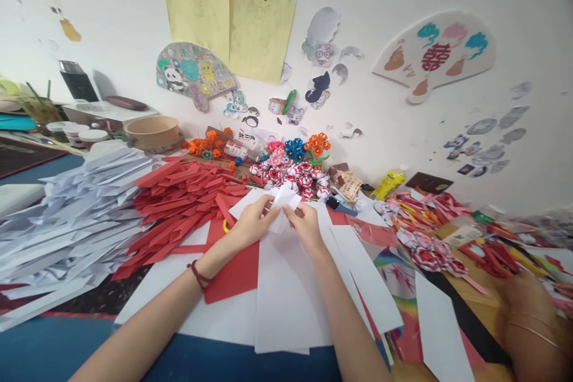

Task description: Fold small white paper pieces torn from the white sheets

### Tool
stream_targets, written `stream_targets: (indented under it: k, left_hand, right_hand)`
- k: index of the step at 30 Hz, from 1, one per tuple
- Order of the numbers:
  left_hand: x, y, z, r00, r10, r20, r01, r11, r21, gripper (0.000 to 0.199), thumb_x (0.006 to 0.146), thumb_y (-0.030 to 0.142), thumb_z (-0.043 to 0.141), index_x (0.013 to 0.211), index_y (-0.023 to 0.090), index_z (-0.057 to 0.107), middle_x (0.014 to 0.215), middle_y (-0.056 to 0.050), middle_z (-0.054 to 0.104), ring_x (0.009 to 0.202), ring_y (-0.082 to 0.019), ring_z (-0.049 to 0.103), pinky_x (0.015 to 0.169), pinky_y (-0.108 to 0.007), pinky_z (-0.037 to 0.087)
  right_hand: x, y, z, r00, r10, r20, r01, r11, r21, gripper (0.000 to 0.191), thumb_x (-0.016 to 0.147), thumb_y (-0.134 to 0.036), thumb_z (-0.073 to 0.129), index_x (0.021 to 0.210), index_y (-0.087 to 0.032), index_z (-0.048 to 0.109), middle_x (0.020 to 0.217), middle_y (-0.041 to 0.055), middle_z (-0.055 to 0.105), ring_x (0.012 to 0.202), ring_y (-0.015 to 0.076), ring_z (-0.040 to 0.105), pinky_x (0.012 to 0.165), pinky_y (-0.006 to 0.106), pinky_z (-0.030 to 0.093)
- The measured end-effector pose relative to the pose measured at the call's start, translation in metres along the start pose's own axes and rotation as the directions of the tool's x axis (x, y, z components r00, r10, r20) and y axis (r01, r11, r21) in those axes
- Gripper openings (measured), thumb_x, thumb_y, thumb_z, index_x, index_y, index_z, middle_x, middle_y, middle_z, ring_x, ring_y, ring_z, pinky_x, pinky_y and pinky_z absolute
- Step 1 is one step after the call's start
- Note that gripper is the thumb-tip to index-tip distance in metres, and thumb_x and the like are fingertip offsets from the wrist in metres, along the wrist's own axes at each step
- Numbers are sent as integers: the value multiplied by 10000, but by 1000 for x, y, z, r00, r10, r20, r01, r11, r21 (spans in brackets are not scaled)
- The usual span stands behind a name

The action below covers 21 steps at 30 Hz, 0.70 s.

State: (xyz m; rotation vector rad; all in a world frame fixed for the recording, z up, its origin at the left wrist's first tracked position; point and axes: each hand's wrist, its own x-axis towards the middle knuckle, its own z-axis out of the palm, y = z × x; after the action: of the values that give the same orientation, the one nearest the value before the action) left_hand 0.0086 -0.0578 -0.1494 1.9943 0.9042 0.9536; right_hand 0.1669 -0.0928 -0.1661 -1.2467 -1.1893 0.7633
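Observation:
Both hands meet at the middle over the papers. My left hand (pixel 257 221) pinches the left side of a small folded white paper (pixel 285 198), thumb and fingers pressed on it. On the paper's right side, my right hand (pixel 305 224) grips it the same way. Long white sheets (pixel 289 298) lie below the hands. A red sheet (pixel 235 274) is under my left wrist, and the yellow handle (pixel 225 226) of some tool shows beside it. Folded red strips (pixel 179 203) are heaped to the left, with folded white strips (pixel 85 209) farther left.
Red-and-white paper flowers (pixel 304 179) and a dark smartwatch (pixel 332 203) sit behind the hands. A round tan container (pixel 152 131) stands back left. At right are a yellow bottle (pixel 388 184) and more folded pieces. Another person's arm (pixel 532 328) reaches in at the right edge.

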Motion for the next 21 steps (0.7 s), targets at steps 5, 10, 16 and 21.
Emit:
stream_targets:
  k: [5,10,16,21]
  left_hand:
    - [4,-1,-3,998,-4,-64,-3,994,-112,321,890,426,443,977,168,614,899,-52,651,808,-168,587,681,-243,437]
    - [4,4,-7,997,-5,-72,-11,975,-221,329,873,429,481,899,140,637,871,-58,658,789,-166,588,680,-242,438]
    - [4,4,-9,999,10,-44,-23,950,-310,320,847,432,541,908,132,635,872,-72,682,787,-176,624,660,-240,453]
    - [5,3,-10,997,2,-79,-24,963,-270,313,833,429,567,899,135,651,867,-72,692,784,-176,629,655,-239,451]
  right_hand:
    - [-3,-7,0,996,3,92,-6,999,34,336,769,-458,652,820,-126,640,520,-42,459,472,86,402,443,210,311]
    - [-4,-12,1,994,5,108,-13,997,73,349,761,-449,667,865,-115,654,545,-20,521,436,98,459,399,215,324]
    - [-5,-16,0,992,-28,122,12,992,125,322,766,-418,675,909,-130,678,674,31,628,531,150,592,466,252,450]
    - [-7,-19,0,995,-43,84,33,993,117,275,780,-391,670,864,-131,699,617,31,639,539,147,589,501,252,470]
